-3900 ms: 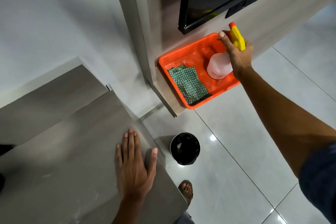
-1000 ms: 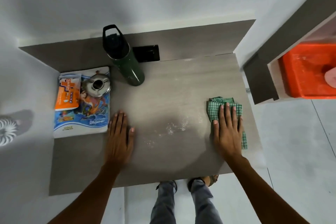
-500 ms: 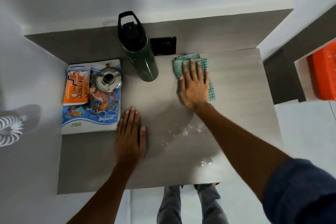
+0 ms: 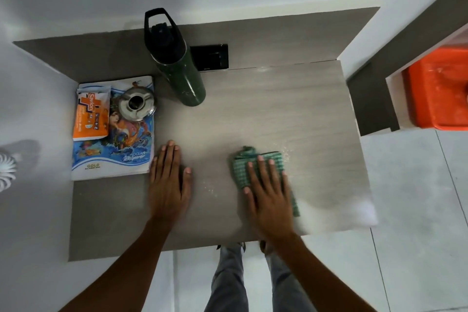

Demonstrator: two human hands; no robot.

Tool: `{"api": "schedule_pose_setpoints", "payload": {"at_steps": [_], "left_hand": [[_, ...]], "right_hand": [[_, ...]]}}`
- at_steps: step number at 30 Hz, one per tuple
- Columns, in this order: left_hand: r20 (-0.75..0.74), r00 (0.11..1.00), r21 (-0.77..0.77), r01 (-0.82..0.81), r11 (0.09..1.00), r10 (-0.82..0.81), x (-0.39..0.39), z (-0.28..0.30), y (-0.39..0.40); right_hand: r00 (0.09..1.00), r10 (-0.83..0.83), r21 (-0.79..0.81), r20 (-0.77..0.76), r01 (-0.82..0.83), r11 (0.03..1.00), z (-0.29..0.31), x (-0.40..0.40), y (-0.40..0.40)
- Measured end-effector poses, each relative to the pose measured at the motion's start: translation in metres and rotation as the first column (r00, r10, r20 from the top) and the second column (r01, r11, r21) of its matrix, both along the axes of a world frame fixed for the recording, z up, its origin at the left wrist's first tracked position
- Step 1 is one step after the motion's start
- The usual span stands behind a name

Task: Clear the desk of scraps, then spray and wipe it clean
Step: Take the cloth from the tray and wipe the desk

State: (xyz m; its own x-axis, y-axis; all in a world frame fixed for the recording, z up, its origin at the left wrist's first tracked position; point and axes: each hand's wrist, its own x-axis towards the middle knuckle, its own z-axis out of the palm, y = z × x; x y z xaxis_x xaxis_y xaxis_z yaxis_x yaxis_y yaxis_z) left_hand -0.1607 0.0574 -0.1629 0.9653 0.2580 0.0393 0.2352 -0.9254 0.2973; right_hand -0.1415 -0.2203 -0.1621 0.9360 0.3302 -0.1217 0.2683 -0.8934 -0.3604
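In the head view, the right hand (image 4: 268, 192) lies flat with straight fingers on the green cloth (image 4: 243, 168) and presses it onto the desk (image 4: 291, 109), near the front edge. White spray droplets (image 4: 286, 151) lie just beyond the cloth, to its right, and a few (image 4: 211, 189) to its left, so I judge this hand nearer for them. The left hand (image 4: 168, 182) rests flat and released on the desk, just beside the blue book (image 4: 114, 154).

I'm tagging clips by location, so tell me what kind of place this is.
Probably a home or lodging room, at a small wall-mounted desk. Personal items suggest it: a notebook, a water bottle, and a tiled floor beside it.
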Motion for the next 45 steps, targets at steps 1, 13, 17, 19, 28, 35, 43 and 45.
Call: {"api": "schedule_pose_setpoints", "payload": {"at_steps": [1,13,17,19,28,35,43,45], "left_hand": [[0.000,1.000,-0.004,0.000,1.000,0.000,0.000,0.001,-0.001],[0.015,1.000,-0.007,0.012,1.000,-0.011,-0.002,-0.004,0.002],[0.027,1.000,0.014,0.013,1.000,-0.013,-0.002,-0.005,0.002],[0.010,1.000,0.009,0.007,1.000,-0.007,-0.001,-0.006,0.002],[0.010,1.000,-0.010,0.010,1.000,-0.010,-0.001,-0.002,0.001],[0.000,1.000,0.016,0.005,1.000,-0.005,0.000,0.004,-0.004],[-0.044,0.999,0.018,0.015,1.000,-0.014,-0.002,0.002,-0.003],[-0.032,0.999,0.024,0.025,0.999,-0.024,-0.003,0.000,-0.001]], "right_hand": [[0.999,-0.040,-0.016,-0.010,0.040,0.999,0.000,0.007,-0.020],[0.975,-0.204,-0.019,-0.089,0.204,0.979,0.002,0.096,0.034],[0.994,0.033,0.022,-0.102,-0.031,0.999,0.002,0.040,0.095],[0.992,0.092,0.037,-0.081,-0.090,0.995,0.001,0.003,0.111],[0.996,0.081,0.008,0.046,-0.081,0.997,-0.005,-0.039,0.001],[0.950,-0.310,-0.093,0.037,0.312,0.945,-0.004,0.004,-0.146],[0.909,-0.416,-0.069,0.037,0.418,0.906,0.003,0.085,-0.159],[0.899,-0.436,-0.063,0.038,0.438,0.897,0.004,0.110,-0.135]]}}
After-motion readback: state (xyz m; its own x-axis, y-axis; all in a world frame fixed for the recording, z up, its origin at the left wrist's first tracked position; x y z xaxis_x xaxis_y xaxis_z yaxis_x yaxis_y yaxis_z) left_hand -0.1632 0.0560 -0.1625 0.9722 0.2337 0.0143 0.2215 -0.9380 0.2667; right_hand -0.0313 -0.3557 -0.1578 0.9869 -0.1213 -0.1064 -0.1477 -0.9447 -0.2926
